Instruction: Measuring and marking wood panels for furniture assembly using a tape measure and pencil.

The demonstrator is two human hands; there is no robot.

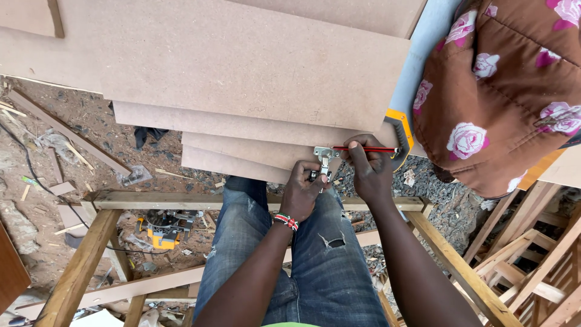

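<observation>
The jeans point(327, 254), torn at the right knee, lie nearest the camera, above a wooden frame point(200, 201). Past them the left hand point(301, 192), a beaded band at its wrist, pinches a metal hinge point(325, 155) against the near corner of the lowest board point(242, 160) in a stepped stack of brown boards. The right hand point(370, 171) is closed round a red pencil point(365, 149), which lies flat along the board edge with its tip at the hinge plate. A yellow square point(400, 130) rests just right of the pencil, partly under a person's floral garment point(502, 91). To mark well, I judge the hinge should be pressed still and flush with the edge while the pencil traces tight round the plate. A yellow power tool point(164, 229) lies on the dirt below, well apart.
</observation>
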